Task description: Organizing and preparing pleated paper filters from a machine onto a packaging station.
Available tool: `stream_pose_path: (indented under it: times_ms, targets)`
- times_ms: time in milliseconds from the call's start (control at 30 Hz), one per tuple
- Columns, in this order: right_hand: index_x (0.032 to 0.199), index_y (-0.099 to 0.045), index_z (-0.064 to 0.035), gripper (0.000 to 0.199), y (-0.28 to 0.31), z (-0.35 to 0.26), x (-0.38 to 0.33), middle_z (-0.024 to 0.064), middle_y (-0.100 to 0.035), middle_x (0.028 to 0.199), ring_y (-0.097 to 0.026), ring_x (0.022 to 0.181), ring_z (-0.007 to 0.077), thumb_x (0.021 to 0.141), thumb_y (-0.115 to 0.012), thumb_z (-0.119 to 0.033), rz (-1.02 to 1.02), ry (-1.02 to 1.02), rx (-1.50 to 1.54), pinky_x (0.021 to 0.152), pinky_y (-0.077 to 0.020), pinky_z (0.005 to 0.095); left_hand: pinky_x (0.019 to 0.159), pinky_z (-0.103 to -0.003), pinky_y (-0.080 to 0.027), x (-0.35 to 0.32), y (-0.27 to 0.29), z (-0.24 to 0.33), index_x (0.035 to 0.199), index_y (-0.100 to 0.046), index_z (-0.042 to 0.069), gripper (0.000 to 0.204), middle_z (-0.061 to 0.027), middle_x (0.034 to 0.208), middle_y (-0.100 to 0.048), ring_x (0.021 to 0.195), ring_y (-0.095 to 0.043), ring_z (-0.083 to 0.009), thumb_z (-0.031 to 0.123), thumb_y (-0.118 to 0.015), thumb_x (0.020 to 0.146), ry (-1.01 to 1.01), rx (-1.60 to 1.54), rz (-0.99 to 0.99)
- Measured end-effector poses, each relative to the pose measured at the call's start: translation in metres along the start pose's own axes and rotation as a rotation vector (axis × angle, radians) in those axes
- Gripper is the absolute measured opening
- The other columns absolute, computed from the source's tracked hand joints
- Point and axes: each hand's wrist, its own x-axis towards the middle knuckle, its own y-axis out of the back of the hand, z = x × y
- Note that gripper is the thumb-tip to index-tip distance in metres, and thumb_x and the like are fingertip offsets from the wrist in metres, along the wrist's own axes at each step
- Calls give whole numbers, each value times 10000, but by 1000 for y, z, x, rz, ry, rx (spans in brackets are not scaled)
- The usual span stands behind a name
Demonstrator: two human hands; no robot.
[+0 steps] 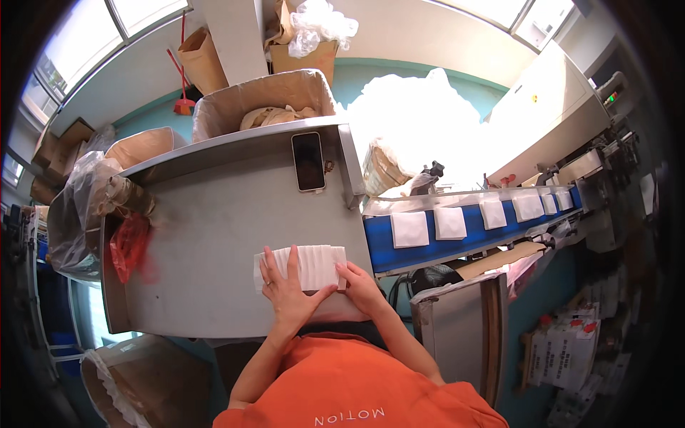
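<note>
A fanned row of white folded napkins (314, 265) lies overlapping on the grey metal table (214, 214), close to its front edge. My left hand (287, 294) rests over the row's left part, its fingers spread on top and its thumb stretched along the near edge toward the right. At the row's right end my right hand (362, 291) grips the last napkins between thumb and fingers; part of those fingers is hidden. On the right, a blue conveyor belt (485, 223) carries several separate white folded napkins (410, 230).
A black-screened phone (308, 162) lies at the table's back right. Red plastic (128, 246) and a brown roll (131, 196) sit at its left side. Behind stands a large lined bin (264, 89). A metal-edged panel (457, 328) stands below the belt.
</note>
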Motion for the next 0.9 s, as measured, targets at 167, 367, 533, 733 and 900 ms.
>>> stream_pose_path:
  times_ms: [167, 367, 533, 733, 900]
  targets:
    - [1180, -540, -22, 271, 51, 12, 4, 93, -636, 1041, -640, 864, 195, 959, -560, -178, 180, -5, -46, 723, -530, 290, 1012, -616, -288, 2, -9, -6, 1431, -385, 219, 912, -224, 1531, -103, 1366, -174, -483, 486, -799, 664, -51, -46, 60]
    - [1159, -543, -4, 411, 6, -5, -1, 42, -622, 963, -570, 823, 76, 969, -565, -367, 150, 353, -532, 738, -464, 214, 985, -610, -315, 1, -22, -11, 1409, -409, 195, 854, -224, 1506, -176, 1353, -207, -467, 459, -787, 690, -174, -155, 7]
    - [1115, -582, 7, 299, 9, 2, 2, 32, -625, 926, -562, 803, 79, 969, -572, -253, 45, 125, -98, 693, -478, 231, 986, -604, -315, 1, -15, 6, 1410, -403, 184, 847, -218, 1508, -169, 1351, -218, -454, 442, -783, 698, -100, -77, 64]
    - [1134, -538, 9, 279, 46, 7, 2, 109, -631, 1032, -656, 872, 193, 967, -568, -211, 119, 68, -60, 770, -513, 261, 971, -610, -332, 2, -18, -3, 1411, -406, 168, 848, -213, 1505, -189, 1345, -236, -460, 437, -774, 696, -88, -52, 101]
    - [1185, -523, 25, 471, 21, -4, 7, 106, -631, 1030, -609, 921, 159, 957, -579, -383, 170, 259, -402, 793, -491, 268, 1003, -578, -331, 2, -25, -10, 1398, -406, 132, 840, -218, 1498, -189, 1344, -240, -424, 387, -791, 696, -175, -181, 41]
